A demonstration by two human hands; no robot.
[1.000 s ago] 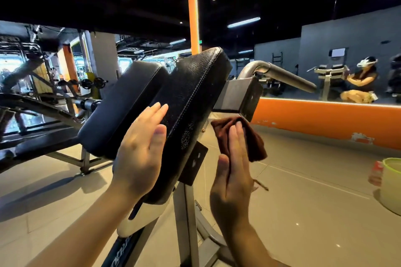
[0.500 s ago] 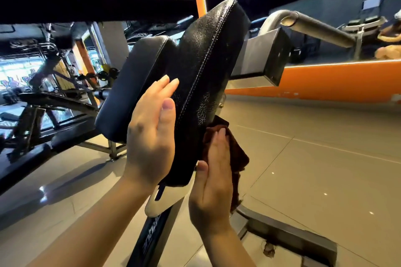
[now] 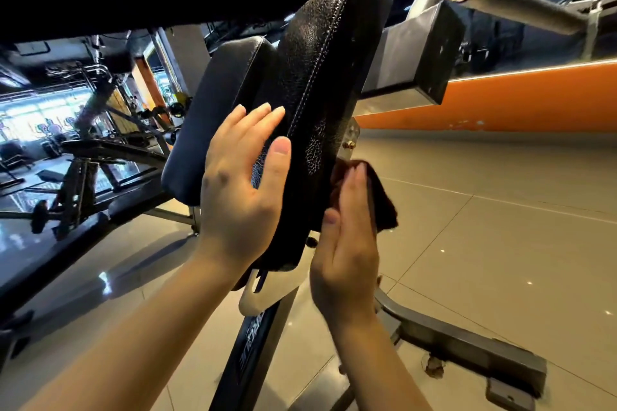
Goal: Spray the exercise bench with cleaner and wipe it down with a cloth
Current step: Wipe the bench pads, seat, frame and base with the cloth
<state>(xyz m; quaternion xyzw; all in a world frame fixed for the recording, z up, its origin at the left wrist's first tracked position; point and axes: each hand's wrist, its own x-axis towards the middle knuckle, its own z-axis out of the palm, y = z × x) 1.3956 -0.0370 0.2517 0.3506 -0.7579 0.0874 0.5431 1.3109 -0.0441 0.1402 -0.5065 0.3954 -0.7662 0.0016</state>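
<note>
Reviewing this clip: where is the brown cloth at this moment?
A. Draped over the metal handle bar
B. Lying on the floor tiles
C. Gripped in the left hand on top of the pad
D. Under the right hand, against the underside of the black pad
D: the right hand presses the brown cloth with straight fingers against the black pad, while the left hand rests flat on its other face.

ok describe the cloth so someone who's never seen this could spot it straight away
Start at the tilted black pad in the middle of the picture, which the left hand steadies. Behind its right edge, the right hand presses a small crumpled cloth against it. It is the only dark reddish-brown, soft thing there.
</note>
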